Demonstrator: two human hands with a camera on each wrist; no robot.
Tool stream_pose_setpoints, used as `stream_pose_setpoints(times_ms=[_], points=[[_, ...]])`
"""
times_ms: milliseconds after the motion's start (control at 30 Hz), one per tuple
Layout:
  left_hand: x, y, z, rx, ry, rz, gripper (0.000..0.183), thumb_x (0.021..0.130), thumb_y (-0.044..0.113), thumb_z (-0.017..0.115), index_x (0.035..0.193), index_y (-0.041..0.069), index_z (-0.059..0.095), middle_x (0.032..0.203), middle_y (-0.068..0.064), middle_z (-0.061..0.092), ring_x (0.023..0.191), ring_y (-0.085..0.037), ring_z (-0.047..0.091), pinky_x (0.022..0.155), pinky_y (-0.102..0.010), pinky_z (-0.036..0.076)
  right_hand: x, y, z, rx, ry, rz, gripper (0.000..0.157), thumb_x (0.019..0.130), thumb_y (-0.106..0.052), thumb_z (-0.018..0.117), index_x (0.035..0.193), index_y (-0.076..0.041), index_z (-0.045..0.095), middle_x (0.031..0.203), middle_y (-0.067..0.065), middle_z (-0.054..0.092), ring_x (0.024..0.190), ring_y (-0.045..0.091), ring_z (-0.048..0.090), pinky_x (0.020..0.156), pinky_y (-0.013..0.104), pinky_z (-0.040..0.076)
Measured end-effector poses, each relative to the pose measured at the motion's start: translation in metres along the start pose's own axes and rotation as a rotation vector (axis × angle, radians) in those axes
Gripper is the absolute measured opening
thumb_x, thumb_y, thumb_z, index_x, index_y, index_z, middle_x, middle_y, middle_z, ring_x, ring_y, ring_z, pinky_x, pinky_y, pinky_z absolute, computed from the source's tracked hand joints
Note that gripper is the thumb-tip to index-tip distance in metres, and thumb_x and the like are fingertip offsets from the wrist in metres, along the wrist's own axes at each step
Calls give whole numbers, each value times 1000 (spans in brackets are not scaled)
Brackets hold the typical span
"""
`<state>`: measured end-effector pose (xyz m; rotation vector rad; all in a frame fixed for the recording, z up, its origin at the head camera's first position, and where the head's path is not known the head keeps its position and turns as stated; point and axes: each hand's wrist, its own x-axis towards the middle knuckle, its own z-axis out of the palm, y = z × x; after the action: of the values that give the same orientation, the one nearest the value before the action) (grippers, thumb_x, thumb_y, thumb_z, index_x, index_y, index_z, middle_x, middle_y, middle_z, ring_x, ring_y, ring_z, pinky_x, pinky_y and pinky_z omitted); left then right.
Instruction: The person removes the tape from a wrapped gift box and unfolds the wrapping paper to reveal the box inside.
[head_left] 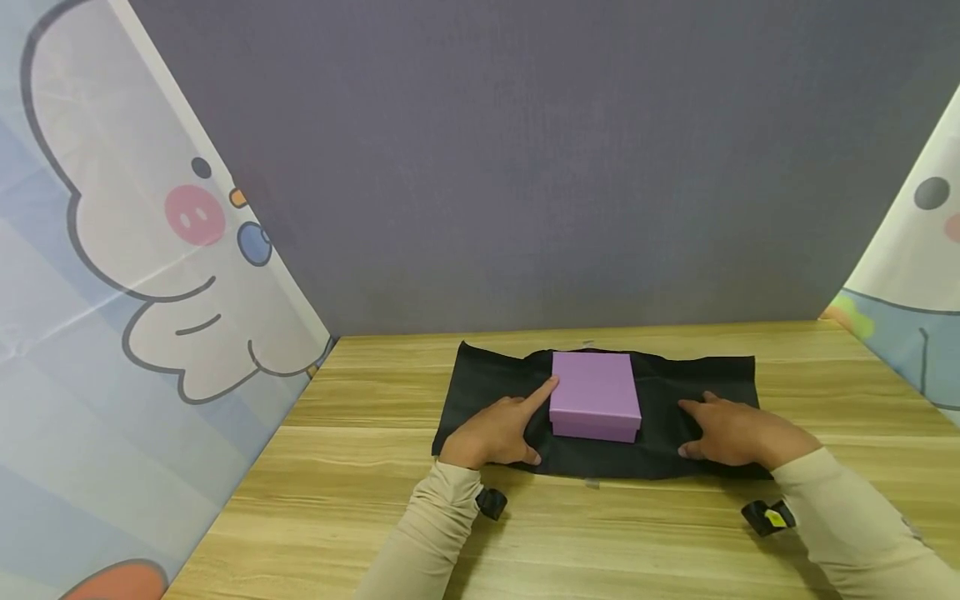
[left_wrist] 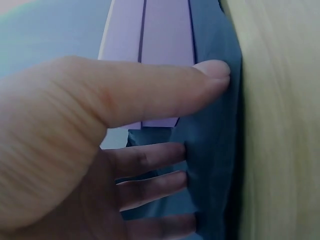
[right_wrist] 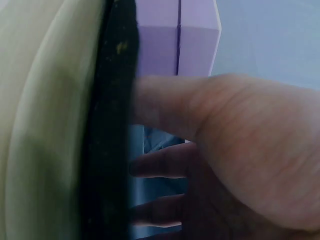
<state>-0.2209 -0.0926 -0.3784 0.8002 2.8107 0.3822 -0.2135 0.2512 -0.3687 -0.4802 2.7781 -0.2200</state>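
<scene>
A purple lidded box (head_left: 596,387) sits near the middle of a black cloth (head_left: 487,379) spread on the table. My left hand (head_left: 495,429) is left of the box, its index finger stretched to the lid's left edge and its thumb over the cloth. In the left wrist view the other fingertips (left_wrist: 175,180) meet the cloth. My right hand (head_left: 731,429) rests on the cloth's right part, apart from the box, with fingers spread. The right wrist view shows its straight fingers (right_wrist: 160,162) on the cloth and the box (right_wrist: 160,47) beyond.
The cloth lies on a wood-grain table (head_left: 300,492). A grey panel (head_left: 525,167) rises behind the table's far edge. Cartoon-printed sheets (head_left: 135,333) hang at both sides. Dark wrist devices (head_left: 491,503) are strapped near each cuff.
</scene>
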Motion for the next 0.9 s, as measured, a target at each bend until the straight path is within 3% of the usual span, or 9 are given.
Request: stream_pose_setpoints(times_ms=[233, 333, 467, 700, 900], points=[[0, -2, -2, -26, -3, 7, 117, 80, 22, 88, 160, 44, 6, 114, -1, 66, 101, -13, 63, 81, -29, 52, -1, 6, -1, 35, -2, 1, 99, 76, -53, 83, 142, 12, 45, 140, 48, 34, 127, 65, 36, 96, 71, 36], [-1, -2, -2, -11, 11, -24, 117, 79, 26, 88, 161, 43, 6, 129, -1, 63, 115, -17, 60, 88, -35, 52, 0, 8, 0, 39, -11, 10, 103, 73, -52, 86, 143, 11, 44, 141, 48, 32, 126, 65, 35, 95, 71, 36], [-1, -3, -2, 7, 32, -92, 111, 79, 31, 88, 162, 35, 15, 152, -2, 47, 134, -23, 49, 102, -46, 45, 1, 10, 0, 28, -9, 16, 104, 70, -48, 89, 142, 12, 45, 141, 48, 33, 125, 65, 36, 95, 71, 37], [-5, -11, -6, 69, 31, -210, 88, 77, 42, 87, 153, 26, 46, 150, -2, 49, 137, -27, 44, 105, -56, 39, 1, 12, -2, 26, 1, 11, 104, 67, -45, 91, 142, 11, 45, 141, 47, 33, 126, 64, 37, 95, 71, 37], [-10, -21, -10, 82, 51, -259, 83, 74, 47, 88, 147, 24, 54, 148, -3, 51, 136, -30, 45, 102, -59, 40, -2, 12, -2, 42, 20, -15, 101, 67, -41, 92, 142, 9, 47, 141, 46, 34, 127, 64, 36, 95, 71, 37]])
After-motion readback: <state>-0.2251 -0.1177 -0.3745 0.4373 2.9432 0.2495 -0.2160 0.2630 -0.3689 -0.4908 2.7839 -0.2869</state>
